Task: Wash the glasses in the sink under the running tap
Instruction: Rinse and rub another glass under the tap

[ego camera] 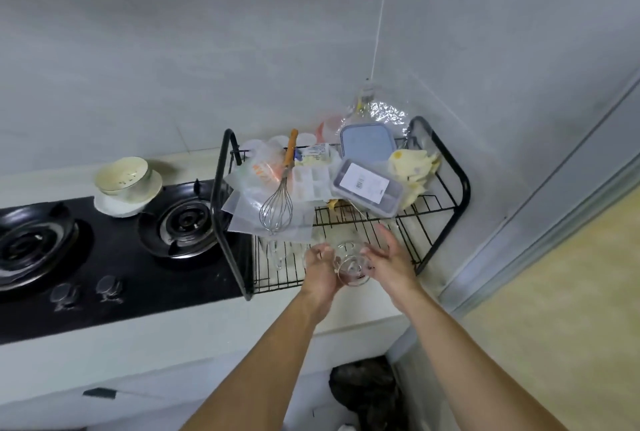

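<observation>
White table (173, 330) carries black gas hob (114, 257) at left and black wire dish rack (218, 171) at right. Far part of rack is piled with lidded containers (369, 186) and a whisk (277, 212). Left hand (320, 271) has its fingers wrapped round a clear glass (351, 264), held over the near edge of the rack. Right hand (388, 261) is just beside the glass, fingers straight and spread wide.
</observation>
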The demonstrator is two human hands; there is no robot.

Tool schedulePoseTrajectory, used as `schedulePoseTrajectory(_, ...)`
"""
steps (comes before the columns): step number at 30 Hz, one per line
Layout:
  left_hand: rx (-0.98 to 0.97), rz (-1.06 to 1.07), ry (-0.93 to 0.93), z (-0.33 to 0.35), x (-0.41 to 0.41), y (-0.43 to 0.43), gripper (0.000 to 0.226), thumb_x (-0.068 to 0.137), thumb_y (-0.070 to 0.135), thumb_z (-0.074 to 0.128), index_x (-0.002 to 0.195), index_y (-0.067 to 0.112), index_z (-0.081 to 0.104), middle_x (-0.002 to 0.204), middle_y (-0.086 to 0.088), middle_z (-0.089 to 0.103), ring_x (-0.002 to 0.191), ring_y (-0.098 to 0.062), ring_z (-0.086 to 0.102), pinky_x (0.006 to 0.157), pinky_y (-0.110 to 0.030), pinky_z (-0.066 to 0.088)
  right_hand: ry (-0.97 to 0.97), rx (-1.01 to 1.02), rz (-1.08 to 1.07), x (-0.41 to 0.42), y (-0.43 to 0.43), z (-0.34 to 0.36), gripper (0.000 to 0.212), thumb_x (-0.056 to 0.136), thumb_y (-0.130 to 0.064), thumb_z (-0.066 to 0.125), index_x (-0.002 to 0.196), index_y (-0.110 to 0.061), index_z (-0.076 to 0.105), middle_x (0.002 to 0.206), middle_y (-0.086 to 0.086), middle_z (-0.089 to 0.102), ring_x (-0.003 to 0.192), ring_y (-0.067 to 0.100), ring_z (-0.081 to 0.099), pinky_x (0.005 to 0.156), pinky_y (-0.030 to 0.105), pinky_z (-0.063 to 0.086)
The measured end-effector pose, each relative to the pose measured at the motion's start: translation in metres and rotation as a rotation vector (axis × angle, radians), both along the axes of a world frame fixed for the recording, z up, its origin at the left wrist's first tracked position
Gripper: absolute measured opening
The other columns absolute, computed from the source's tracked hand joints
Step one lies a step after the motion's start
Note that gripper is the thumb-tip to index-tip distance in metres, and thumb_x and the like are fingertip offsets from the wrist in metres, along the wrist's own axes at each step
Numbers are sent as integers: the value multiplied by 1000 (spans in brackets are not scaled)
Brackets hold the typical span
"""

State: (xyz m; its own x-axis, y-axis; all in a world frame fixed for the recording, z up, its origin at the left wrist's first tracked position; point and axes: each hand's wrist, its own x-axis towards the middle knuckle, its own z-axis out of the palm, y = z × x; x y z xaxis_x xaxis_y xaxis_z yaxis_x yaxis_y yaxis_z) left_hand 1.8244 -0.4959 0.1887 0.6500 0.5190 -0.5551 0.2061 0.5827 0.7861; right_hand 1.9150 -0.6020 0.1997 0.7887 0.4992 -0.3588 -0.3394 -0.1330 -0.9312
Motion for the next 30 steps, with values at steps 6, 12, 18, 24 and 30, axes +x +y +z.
schedulePoseTrajectory(6,-1,-26,-10,-9,14,5,50,102,-7,50,148,12,43,116,-15,75,89,-29,74,81,-34,62,152,-46,2,26,9,-15,29,98,-1,65,122,-17,71,116,8,70,95,17,71,65,23,62)
schedulePoseTrajectory(12,9,132,74,-9,36,4,36,102,5,63,133,8,46,125,-15,67,104,-35,75,64,-20,60,253,-48,6,48,23,-28,15,101,-7,64,112,-15,72,102,10,79,83,19,78,64,25,60)
schedulePoseTrajectory(18,-6,136,123,-24,52,9,47,104,-3,41,150,4,44,141,-19,60,112,-35,72,78,-22,60,296,-119,33,61,38,-46,15,102,-9,62,112,-8,74,104,12,79,84,22,79,74,31,63)
schedulePoseTrajectory(24,1,119,151,-20,54,11,32,104,-5,40,132,4,52,113,-10,60,105,-29,65,96,-30,54,303,-133,38,64,47,-52,21,100,-9,65,120,-2,67,108,20,67,92,29,66,67,29,64)
schedulePoseTrajectory(30,47,53,141,-28,49,13,58,98,-5,47,154,4,35,134,-20,60,96,-23,59,95,-33,53,243,-149,61,62,45,-46,9,99,-2,62,100,-9,68,106,18,70,91,27,64,84,39,61)
